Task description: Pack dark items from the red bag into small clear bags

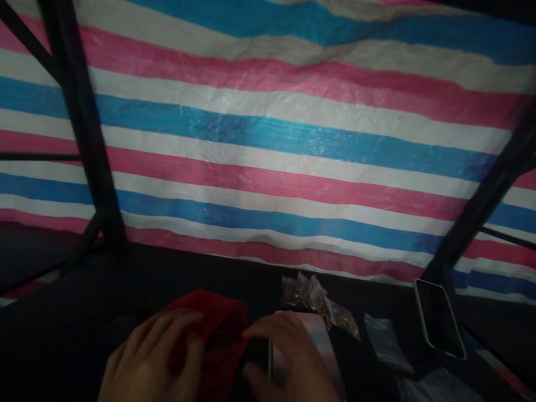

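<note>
The red cloth (pixel 213 329) lies bunched on the dark table (pixel 62 335), near its front edge, and serves as the landmark here. The left hand (pixel 151 363) rests on the cloth's left side, fingers loosely curled over the fabric; whether it truly grips it cannot be told in the dim light. The right hand (pixel 288 357) sits just right of the cloth, thumb and fingers pinched narrow around a small dark object (pixel 256 353) that touches the cloth's right edge. Further right of the cloth lie small clear bags of brown bits (pixel 318 304), then an empty-looking clear bag (pixel 387 343). A phone (pixel 439 318) leans upright well right of the cloth. Behind the cloth hangs a striped pink, blue and white tarpaulin (pixel 272 128) on dark poles (pixel 79 123).
</note>
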`<state>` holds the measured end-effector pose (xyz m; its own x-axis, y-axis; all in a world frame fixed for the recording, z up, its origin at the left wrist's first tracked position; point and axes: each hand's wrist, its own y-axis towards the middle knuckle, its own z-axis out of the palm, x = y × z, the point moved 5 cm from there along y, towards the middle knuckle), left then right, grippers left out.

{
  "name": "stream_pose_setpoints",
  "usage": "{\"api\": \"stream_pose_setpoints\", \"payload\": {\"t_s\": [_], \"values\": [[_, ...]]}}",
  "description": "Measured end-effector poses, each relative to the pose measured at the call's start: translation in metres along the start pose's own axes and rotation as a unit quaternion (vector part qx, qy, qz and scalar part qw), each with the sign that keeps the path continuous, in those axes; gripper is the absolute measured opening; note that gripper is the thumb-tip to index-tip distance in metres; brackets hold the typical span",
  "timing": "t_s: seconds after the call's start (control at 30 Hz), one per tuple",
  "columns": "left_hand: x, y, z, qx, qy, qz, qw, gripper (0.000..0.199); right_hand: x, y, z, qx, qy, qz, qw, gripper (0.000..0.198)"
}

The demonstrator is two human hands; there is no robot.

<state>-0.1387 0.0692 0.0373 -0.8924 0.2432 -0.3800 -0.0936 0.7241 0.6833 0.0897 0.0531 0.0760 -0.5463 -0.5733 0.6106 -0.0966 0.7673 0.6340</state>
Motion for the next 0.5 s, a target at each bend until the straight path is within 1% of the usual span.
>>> {"api": "stream_pose_setpoints", "payload": {"t_s": [0.03,0.07,0.1,0.13,0.17,0.2,0.23,0.3,0.33,0.37,0.4,0.43,0.5], "values": [[0.008,0.005,0.004,0.042,-0.004,-0.01,0.999,0.034,0.013,-0.004,0.026,0.038,-0.013,-0.09,0.995,0.021],[0.014,0.007,0.01,0.082,-0.009,-0.015,0.996,0.038,0.021,-0.009,0.047,0.037,-0.051,-0.152,0.986,0.026],[0.019,0.008,0.015,0.103,-0.006,-0.022,0.994,0.041,0.024,-0.014,0.063,0.02,-0.09,-0.188,0.978,0.025],[0.024,0.007,0.019,0.115,0.009,-0.026,0.993,0.044,0.024,-0.018,0.072,-0.006,-0.118,-0.216,0.969,0.019],[0.027,0.005,0.023,0.119,0.033,-0.029,0.992,0.047,0.022,-0.021,0.075,-0.026,-0.143,-0.23,0.962,0.01],[0.03,0.003,0.025,0.117,0.058,-0.031,0.991,0.05,0.019,-0.022,0.072,-0.041,-0.161,-0.234,0.958,0.011],[0.032,0.001,0.027,0.117,0.075,-0.029,0.99,0.053,0.015,-0.021,0.064,-0.044,-0.176,-0.228,0.957,0.018],[0.034,-0.003,0.029,0.108,0.075,-0.028,0.991,0.058,0.008,-0.017,0.041,0.008,-0.194,-0.22,0.956,0.019],[0.034,-0.004,0.03,0.099,0.059,-0.028,0.993,0.059,0.005,-0.013,0.029,0.049,-0.205,-0.209,0.955,0.024],[0.034,-0.006,0.031,0.086,0.038,-0.029,0.995,0.06,0.001,-0.011,0.017,0.071,-0.218,-0.191,0.955,0.033],[0.034,-0.008,0.031,0.07,0.014,-0.034,0.997,0.061,-0.004,-0.008,0.006,0.073,-0.23,-0.166,0.956,0.04],[0.034,-0.01,0.033,0.055,-0.011,-0.038,0.998,0.063,-0.008,-0.007,-0.001,0.082,-0.241,-0.141,0.957,0.045],[0.03,-0.015,0.037,0.037,-0.055,-0.039,0.997,0.07,-0.018,-0.009,-0.003,0.105,-0.255,-0.093,0.957,0.05]]}}
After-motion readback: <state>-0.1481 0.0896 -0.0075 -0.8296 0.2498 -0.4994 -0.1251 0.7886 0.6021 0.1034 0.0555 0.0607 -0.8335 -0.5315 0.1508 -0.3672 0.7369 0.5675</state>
